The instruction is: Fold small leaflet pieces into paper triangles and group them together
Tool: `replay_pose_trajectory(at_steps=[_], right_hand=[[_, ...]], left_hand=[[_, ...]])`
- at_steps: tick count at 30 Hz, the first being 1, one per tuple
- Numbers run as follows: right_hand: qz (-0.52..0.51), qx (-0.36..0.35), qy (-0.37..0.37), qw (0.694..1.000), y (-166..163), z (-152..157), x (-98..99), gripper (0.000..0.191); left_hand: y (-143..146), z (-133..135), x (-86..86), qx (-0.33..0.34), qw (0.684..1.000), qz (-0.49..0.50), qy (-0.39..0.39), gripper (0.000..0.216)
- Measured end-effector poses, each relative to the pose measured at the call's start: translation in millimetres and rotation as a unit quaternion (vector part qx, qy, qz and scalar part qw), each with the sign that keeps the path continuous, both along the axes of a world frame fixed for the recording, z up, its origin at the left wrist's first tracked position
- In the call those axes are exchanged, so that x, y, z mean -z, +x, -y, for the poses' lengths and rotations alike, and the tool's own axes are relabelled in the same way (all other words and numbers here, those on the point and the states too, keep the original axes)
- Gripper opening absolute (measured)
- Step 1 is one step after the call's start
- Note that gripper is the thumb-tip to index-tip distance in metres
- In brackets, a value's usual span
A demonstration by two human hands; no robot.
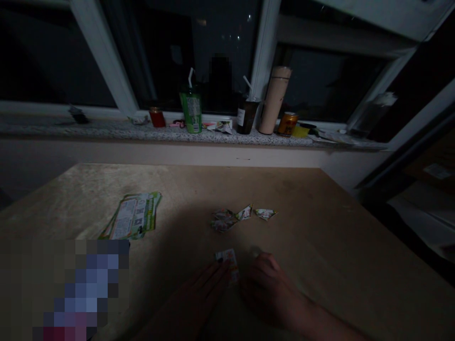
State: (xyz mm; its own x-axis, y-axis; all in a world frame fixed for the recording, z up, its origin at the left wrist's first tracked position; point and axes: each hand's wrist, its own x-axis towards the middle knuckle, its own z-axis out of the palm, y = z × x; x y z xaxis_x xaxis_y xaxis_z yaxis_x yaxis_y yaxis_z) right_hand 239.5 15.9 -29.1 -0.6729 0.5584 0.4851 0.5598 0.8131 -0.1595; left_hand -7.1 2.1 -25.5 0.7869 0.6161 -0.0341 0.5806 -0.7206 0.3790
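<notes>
On the wooden table, a small folded printed wrapper (232, 266) lies in front of me. My left hand (209, 284) rests flat over its left part, fingers stretched out. Just to the right of the wrapper is my right hand (266, 282), its fingers curled closed; whether anything is inside them is hidden. Beyond both hands lie several wrappers folded into small triangles: one triangle (266, 214) at the right, another triangle (245, 212) beside it, and a bunched group (223, 220) at the left.
A stack of flat green-and-white wrappers (133, 215) lies on the table's left side. Along the granite sill (121, 133) stand a green bottle with a straw (192, 111), a dark drink cup (247, 113), a pink tumbler (275, 99) and an orange can (287, 124). The lower left is blurred out.
</notes>
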Motion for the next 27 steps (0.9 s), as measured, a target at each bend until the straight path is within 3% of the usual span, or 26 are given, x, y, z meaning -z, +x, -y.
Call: replay_pose_trajectory(at_steps=[6, 14, 20, 27], right_hand=[[-0.015, -0.024, -0.064, 0.998, -0.2, -2.8, -7.8, 0.01], [-0.011, -0.063, -0.048, 0.997, -0.7, -1.6, -2.1, 0.016], [0.005, -0.051, -0.046, 0.998, 1.3, -3.1, -8.5, 0.021], [0.008, -0.022, -0.107, 0.994, -0.7, -6.4, -13.5, 0.033]], left_hand=[[0.1, -0.4, 2.2, 0.007, 1.0, 0.009, -0.002, 0.092], [0.7, 0.5, 2.9, -0.002, 1.0, -0.008, 0.017, 0.083], [1.3, -0.1, 4.0, -0.001, 1.0, -0.011, 0.017, 0.082], [0.8, -0.1, 5.1, 0.005, 1.0, -0.005, 0.029, 0.081]])
